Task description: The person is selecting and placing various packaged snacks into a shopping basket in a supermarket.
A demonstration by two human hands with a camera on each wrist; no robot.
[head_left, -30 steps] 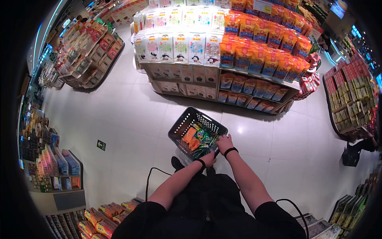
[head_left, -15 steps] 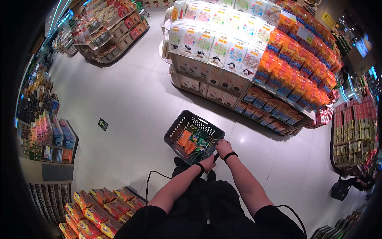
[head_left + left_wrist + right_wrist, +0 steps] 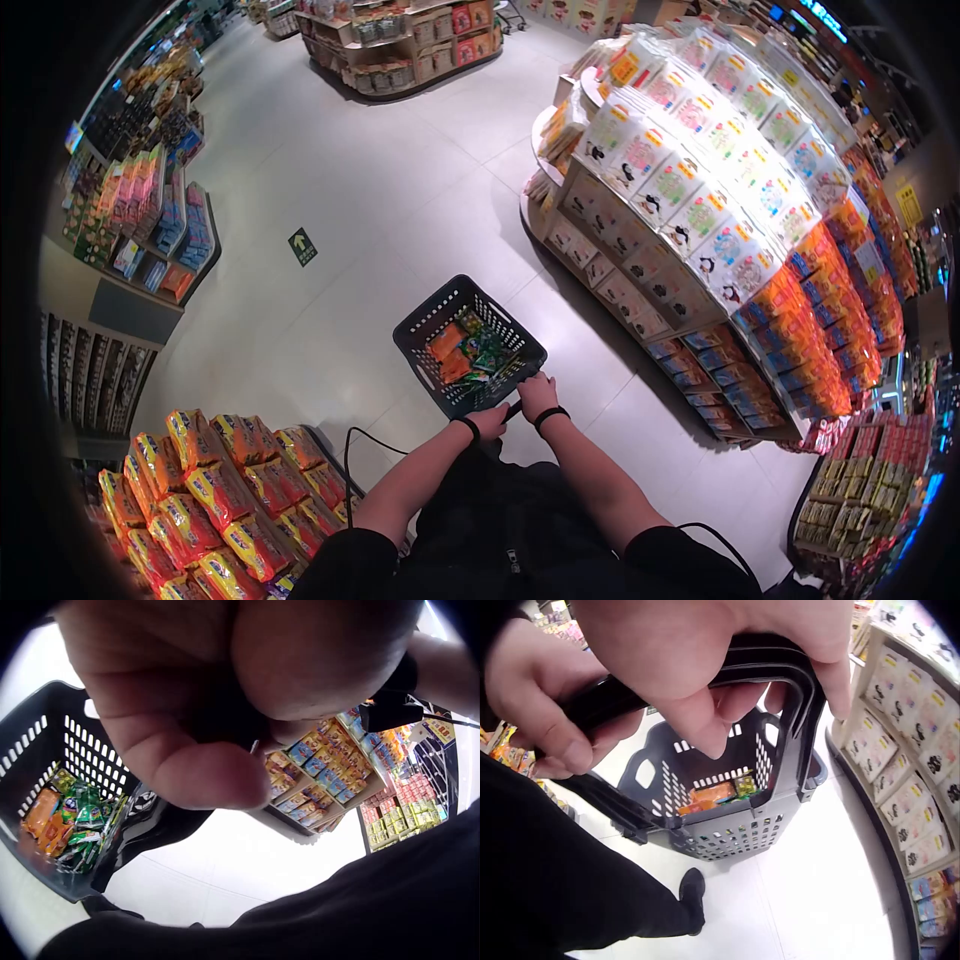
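Note:
A dark grey plastic shopping basket (image 3: 420, 325) hangs in front of my body, above the tiled floor. It holds several orange and green snack packets (image 3: 465, 350). Both hands grip its black handles (image 3: 780, 667) side by side: my left hand (image 3: 490, 421) nearer my body, my right hand (image 3: 538, 393) just to its right. In the right wrist view the fingers (image 3: 697, 727) curl round the handle bars, with the basket (image 3: 727, 817) hanging below. The left wrist view shows my thumb (image 3: 202, 776) close up and the basket (image 3: 67, 742) at the left.
A rounded display stand (image 3: 700, 200) of white panda packets and orange bags stands at the right. A rack of orange and yellow snack bags (image 3: 220, 490) is close at my lower left. More shelves (image 3: 150, 230) line the left and the far end (image 3: 400, 40). A green sign (image 3: 302, 245) marks the pale floor.
The view has swung: the display stand slid from ahead to the right, and the snack rack at the lower left came nearer. Both hands kept hold of the basket handles.

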